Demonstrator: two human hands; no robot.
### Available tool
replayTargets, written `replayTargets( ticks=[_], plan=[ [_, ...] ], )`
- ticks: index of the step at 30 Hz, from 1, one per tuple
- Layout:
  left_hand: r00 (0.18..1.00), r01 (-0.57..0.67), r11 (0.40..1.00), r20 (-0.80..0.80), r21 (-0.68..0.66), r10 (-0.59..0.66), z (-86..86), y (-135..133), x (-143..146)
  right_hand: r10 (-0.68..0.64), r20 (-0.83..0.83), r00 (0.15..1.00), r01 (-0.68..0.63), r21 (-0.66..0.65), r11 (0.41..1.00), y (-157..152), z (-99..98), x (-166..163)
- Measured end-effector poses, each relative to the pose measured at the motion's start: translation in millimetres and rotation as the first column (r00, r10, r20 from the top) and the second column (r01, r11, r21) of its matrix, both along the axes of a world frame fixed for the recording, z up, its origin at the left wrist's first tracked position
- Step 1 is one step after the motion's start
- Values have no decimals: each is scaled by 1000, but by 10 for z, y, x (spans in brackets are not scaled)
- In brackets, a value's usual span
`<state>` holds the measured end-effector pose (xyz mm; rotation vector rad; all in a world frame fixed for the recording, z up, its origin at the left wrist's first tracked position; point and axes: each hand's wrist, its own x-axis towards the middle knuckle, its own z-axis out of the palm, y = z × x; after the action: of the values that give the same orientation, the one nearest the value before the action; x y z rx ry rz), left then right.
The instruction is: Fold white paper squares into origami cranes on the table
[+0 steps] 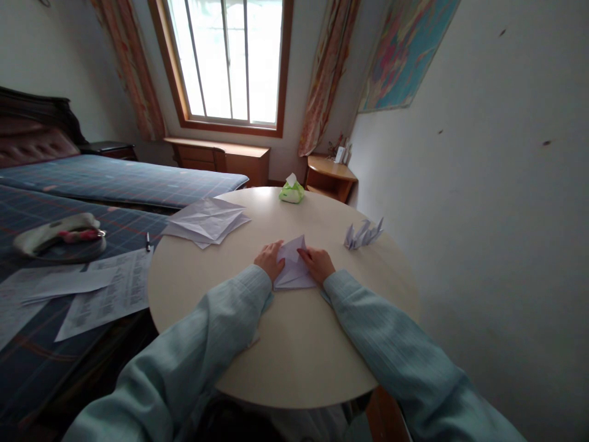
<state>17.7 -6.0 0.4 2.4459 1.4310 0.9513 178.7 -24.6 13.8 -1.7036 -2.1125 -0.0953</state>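
The person's left hand (270,260) and right hand (318,264) hold a folded white paper (295,273) between them, around the middle of the round table (294,350). The left thumb lies along the paper's left side; the right hand's fingers pinch a flap near its right side. The sheet is flat and crisply creased, rising to a point toward the table's far edge, with a straight base facing the near edge. The table's top is smooth, pale and slightly glossy. By its left edge lies a fanned stack of creased papers (207,221); toward the right edge stand spiky folded paper figures (363,234). A soft green tissue pack (291,193) sits beside the far edge.
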Motion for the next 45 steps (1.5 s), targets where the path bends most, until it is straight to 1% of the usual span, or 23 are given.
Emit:
replayTargets(
  ticks=[7, 9, 11, 14, 16, 19, 23, 25, 29, 32, 38, 45],
  plan=[
    [996, -29, 996, -86, -79, 22, 31, 2, -3, -138, 24, 990, 140, -68, 988, 11, 23, -12],
    [995, -27, 996, -95, -89, 19, 39, 2, -1, -156, 17, 988, 157, -81, 984, 16, 18, -1],
    [995, -17, 996, -95, -88, 9, 38, 3, 1, -148, 10, 989, 148, -93, 985, 19, 10, 11],
    [996, 0, 997, -92, -72, -7, 26, 6, 0, -93, 15, 996, 94, -118, 989, 13, 0, 22],
    [996, 12, 998, -86, -65, -17, 15, 10, -2, -59, 41, 997, 64, -151, 986, 4, 0, 19],
    [997, 24, 998, -74, -60, -29, 2, 18, -2, -45, 90, 995, 62, -187, 980, -9, 6, 7],
    [997, 48, 998, -64, -51, -51, 0, 12, 4, -64, 96, 993, 80, -175, 981, -6, 8, -2],
    [997, 49, 997, -61, -54, -52, 8, -3, 6, -93, 81, 992, 106, -172, 979, 3, 4, 1],
    [999, 25, 998, -33, -62, -27, 32, -39, 14, -163, 38, 986, 167, -161, 973, 24, -7, 16],
    [1000, -3, 997, -12, -73, 3, 46, -53, 21, -190, 18, 982, 190, -154, 970, 32, -13, 24],
    [996, -21, 992, -91, -125, 10, 58, -47, 15, -180, -10, 984, 177, -144, 974, 32, -19, 23],
    [994, 1, 991, -109, -130, -15, 65, -47, 8, -205, -38, 978, 199, -136, 971, 30, 1, 14]
  ],
)
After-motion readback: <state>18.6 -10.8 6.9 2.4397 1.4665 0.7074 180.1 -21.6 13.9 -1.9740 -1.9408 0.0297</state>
